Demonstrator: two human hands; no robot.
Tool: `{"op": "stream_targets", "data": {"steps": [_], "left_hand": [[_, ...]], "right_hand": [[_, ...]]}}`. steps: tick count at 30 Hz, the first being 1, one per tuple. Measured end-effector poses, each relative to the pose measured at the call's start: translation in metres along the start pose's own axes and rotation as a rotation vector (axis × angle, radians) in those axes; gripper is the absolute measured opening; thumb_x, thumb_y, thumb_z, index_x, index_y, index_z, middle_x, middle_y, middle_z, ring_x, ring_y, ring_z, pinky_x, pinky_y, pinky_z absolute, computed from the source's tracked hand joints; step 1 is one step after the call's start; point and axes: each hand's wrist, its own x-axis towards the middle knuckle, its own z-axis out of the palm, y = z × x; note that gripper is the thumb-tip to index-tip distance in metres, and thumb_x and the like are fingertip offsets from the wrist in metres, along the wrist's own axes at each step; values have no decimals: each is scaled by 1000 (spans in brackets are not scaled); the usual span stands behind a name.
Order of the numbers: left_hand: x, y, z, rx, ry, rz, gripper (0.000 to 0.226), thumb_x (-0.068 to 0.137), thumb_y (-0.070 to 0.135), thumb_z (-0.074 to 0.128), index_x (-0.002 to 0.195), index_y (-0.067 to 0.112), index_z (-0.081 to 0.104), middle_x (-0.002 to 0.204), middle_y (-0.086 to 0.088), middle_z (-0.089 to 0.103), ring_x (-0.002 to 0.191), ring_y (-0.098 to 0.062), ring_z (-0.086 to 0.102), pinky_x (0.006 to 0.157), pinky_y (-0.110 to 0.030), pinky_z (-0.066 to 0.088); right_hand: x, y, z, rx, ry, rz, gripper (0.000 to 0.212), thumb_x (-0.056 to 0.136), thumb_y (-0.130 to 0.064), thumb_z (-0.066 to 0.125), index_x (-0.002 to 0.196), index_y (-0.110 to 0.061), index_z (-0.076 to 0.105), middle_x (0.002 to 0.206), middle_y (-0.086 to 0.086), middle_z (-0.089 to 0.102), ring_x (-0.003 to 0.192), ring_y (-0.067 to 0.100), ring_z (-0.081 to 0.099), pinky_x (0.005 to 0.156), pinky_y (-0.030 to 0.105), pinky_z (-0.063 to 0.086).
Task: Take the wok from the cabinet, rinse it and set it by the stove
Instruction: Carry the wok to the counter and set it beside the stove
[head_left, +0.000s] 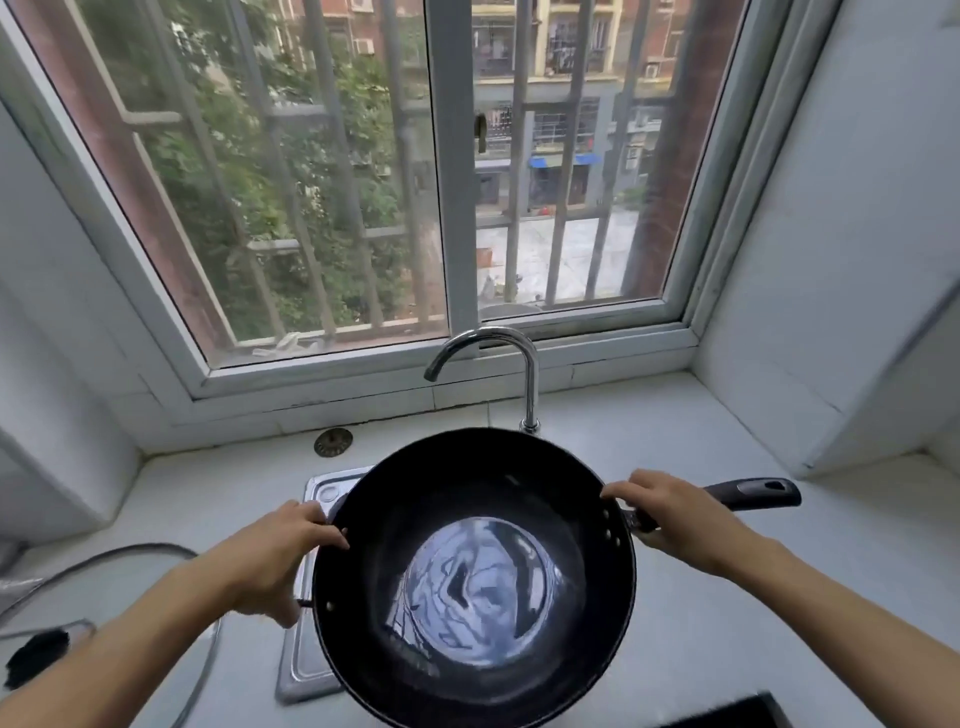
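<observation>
Wok (475, 571): over sink (304, 670), mouth up, below faucet (488, 364) | Axis: handle (748, 493) points right, slightly away | Left hand (275, 556): fingers curled over left rim | Right hand (670, 514): grips handle base at right rim

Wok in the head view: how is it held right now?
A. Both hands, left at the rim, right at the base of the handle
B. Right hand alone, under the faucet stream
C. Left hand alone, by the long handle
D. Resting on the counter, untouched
A: the left hand grips the wok at its left rim, while the right hand holds it where the handle joins; it is over the sink.
</observation>
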Motion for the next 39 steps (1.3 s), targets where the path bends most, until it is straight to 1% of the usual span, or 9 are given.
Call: {"op": "stream_targets", "data": {"steps": [7, 11, 14, 16, 21, 26, 31, 34, 39], "left_hand": [[19, 4, -8, -8, 153, 292, 83, 43, 37, 74, 123, 45, 55, 119, 14, 42, 115, -11, 37, 96, -26, 39], [34, 37, -8, 33, 168, 454, 87, 41, 35, 77, 125, 42, 56, 120, 11, 45, 114, -15, 38, 96, -29, 40], [40, 74, -7, 55, 180, 581, 78, 47, 40, 73, 124, 42, 57, 117, 10, 46, 111, -15, 41, 95, -30, 42], [40, 104, -5, 86, 206, 658, 73, 54, 37, 73, 125, 44, 56, 116, 11, 47, 108, -14, 41, 93, -29, 43], [28, 182, 1, 211, 194, 799, 85, 44, 43, 71, 127, 45, 51, 120, 13, 47, 106, -12, 39, 91, -27, 44], [-9, 281, 3, 288, 160, 925, 87, 49, 37, 70, 132, 44, 47, 125, 12, 44, 110, -11, 37, 93, -25, 42], [-74, 390, 19, 354, 153, 1030, 86, 55, 38, 71, 136, 44, 44, 128, 14, 39, 114, -9, 34, 90, -20, 42], [-126, 454, 39, 373, 144, 1087, 86, 52, 36, 71, 134, 44, 46, 127, 13, 40, 114, -9, 34, 91, -23, 44], [-207, 545, 79, 437, 145, 1192, 83, 56, 34, 72, 134, 44, 46, 129, 11, 41, 115, -10, 36, 94, -25, 43]], "right_hand": [[-98, -53, -11, -50, 32, 281, 54, 82, -15, 70, 121, -45, 49, 85, -18, 43, 72, 7, 50, 66, 23, 48], [-171, -82, -24, -74, 54, 455, 59, 80, -14, 71, 122, -47, 46, 86, -22, 42, 75, 1, 50, 66, 21, 47], [-230, -102, -30, -95, 62, 580, 63, 81, -16, 71, 123, -52, 42, 88, -22, 44, 77, 2, 52, 68, 24, 49], [-270, -114, -33, -116, 77, 659, 64, 81, -16, 70, 125, -52, 41, 90, -22, 44, 78, 1, 53, 69, 24, 50], [-372, -152, -37, -129, 123, 847, 65, 81, -17, 69, 126, -54, 40, 94, -22, 45, 82, -1, 53, 71, 24, 50], [-486, -195, -33, -165, 157, 1000, 67, 79, -25, 72, 128, -52, 37, 99, -17, 48, 92, 6, 52, 78, 28, 49], [-607, -257, -35, -216, 268, 1128, 61, 77, -19, 77, 128, -42, 52, 96, -17, 50, 83, 3, 42, 80, 21, 33], [-686, -291, -32, -209, 299, 1192, 60, 77, -16, 76, 127, -40, 53, 94, -16, 49, 79, 1, 40, 75, 16, 29], [-809, -348, -15, -176, 347, 1297, 61, 75, -15, 79, 125, -41, 54, 92, -15, 50, 85, 8, 47, 82, 25, 41]]}}
